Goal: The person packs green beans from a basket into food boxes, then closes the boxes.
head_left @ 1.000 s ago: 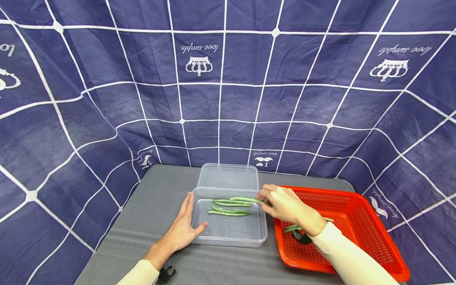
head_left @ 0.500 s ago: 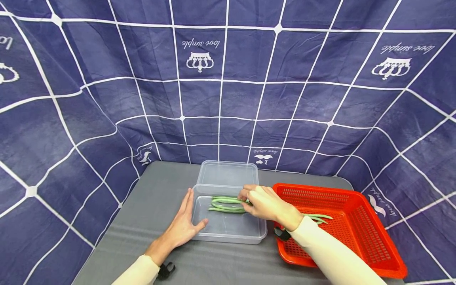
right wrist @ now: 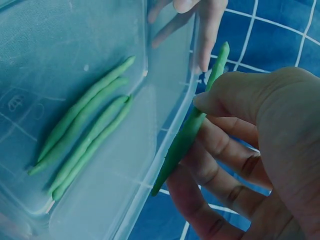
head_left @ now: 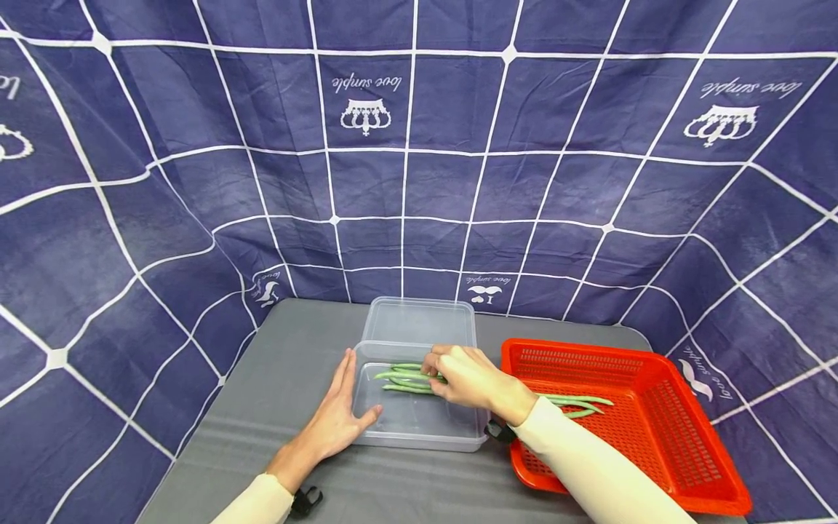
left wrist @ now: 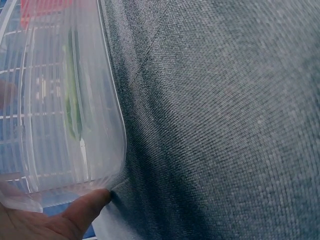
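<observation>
A clear plastic container [head_left: 419,441] stands on the grey table, with several green beans [right wrist: 82,102] lying side by side on its floor. My left hand [head_left: 337,416] rests against its left side, fingers straight and thumb spread along the near corner. Over the container, my right hand [head_left: 468,378] pinches one green bean [right wrist: 187,132] between thumb and fingers. That bean is above the container's rim in the right wrist view. In the head view, the right hand covers part of the beans below.
To the right stands a red plastic basket [head_left: 661,358] holding several more green beans [head_left: 579,400]. Behind the container lies a clear rectangular piece that looks like a lid [head_left: 419,320]. Dark blue cloth [head_left: 439,185] with white lines surrounds the table.
My right hand has moved left from the container's right edge to over its middle, carrying the green bean. The left hand stays against the container's side.
</observation>
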Demonstrator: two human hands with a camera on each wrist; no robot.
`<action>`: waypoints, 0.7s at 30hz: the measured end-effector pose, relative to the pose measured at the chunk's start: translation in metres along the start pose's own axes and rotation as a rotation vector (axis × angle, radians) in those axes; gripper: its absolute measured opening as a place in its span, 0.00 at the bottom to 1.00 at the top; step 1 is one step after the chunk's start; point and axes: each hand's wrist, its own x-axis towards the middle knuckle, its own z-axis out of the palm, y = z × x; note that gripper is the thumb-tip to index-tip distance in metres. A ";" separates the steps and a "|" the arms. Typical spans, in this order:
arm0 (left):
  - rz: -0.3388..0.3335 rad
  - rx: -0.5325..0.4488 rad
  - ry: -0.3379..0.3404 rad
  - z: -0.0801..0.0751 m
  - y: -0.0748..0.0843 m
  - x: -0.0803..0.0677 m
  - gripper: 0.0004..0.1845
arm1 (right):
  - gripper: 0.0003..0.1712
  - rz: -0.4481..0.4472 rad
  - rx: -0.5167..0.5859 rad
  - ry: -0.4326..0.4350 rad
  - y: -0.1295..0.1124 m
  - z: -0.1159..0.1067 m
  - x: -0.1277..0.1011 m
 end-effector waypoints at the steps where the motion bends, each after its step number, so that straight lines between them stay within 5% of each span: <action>1: -0.001 -0.003 -0.001 0.000 0.000 0.000 0.65 | 0.08 -0.002 -0.001 -0.003 0.000 0.001 0.001; 21: 0.005 -0.009 0.009 0.001 -0.001 0.001 0.65 | 0.10 0.059 -0.010 -0.007 0.007 0.004 -0.009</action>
